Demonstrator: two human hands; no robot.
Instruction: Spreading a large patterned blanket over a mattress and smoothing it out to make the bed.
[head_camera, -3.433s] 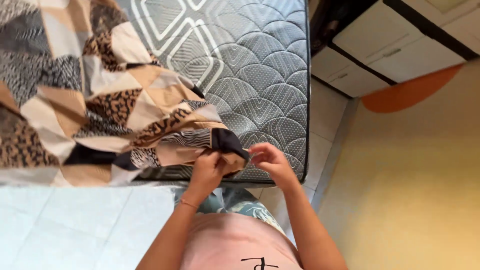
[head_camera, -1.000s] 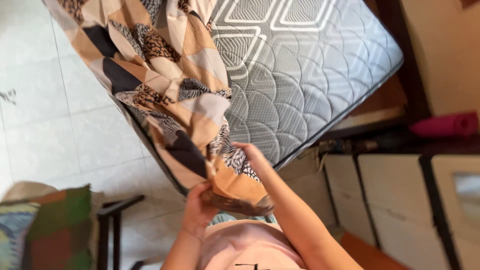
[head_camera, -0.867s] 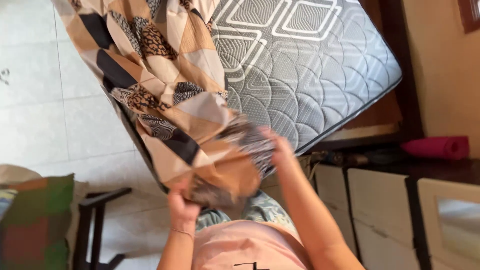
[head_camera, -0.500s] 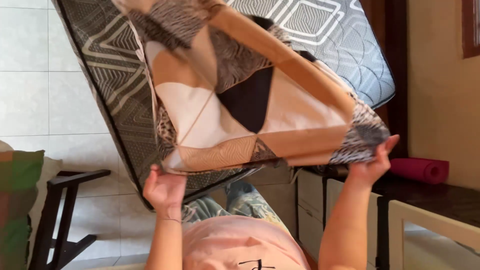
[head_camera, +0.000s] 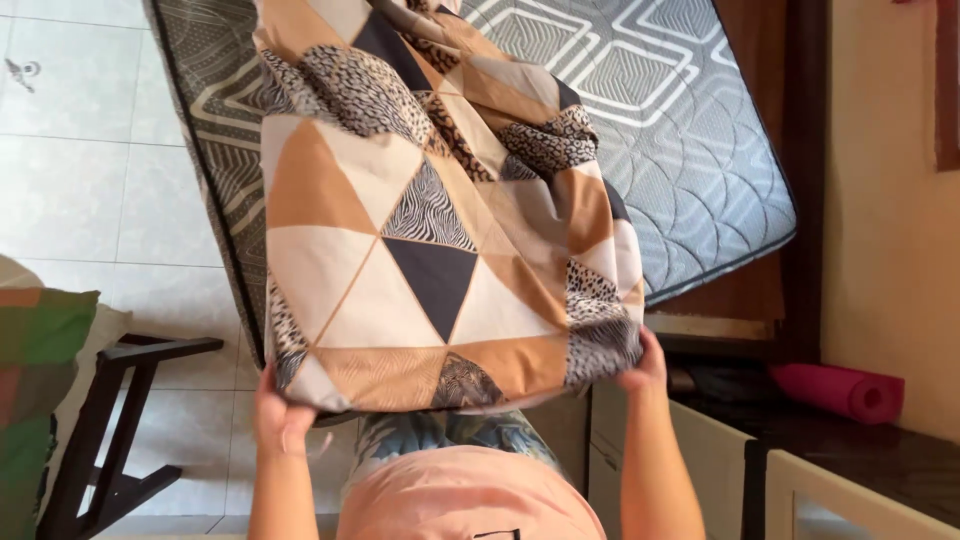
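Note:
A patterned sheet (head_camera: 420, 250) of tan, cream, black and animal-print triangles hangs spread between my hands and trails up over the grey quilted mattress (head_camera: 690, 170). My left hand (head_camera: 280, 415) grips the sheet's lower left corner near the mattress edge. At the lower right corner, my right hand (head_camera: 645, 365) holds the sheet's other corner. The sheet covers the near corner of the mattress.
A dark wooden chair frame (head_camera: 110, 430) with a green and red cushion (head_camera: 35, 400) stands at the left on the white tiled floor (head_camera: 90, 170). White cabinets (head_camera: 720, 470) and a pink rolled mat (head_camera: 835, 388) sit at the right by a yellow wall.
My hands have dropped lower and come closer together. The sheet, held stretched high half a second ago, now drapes flat down toward the mattress corner.

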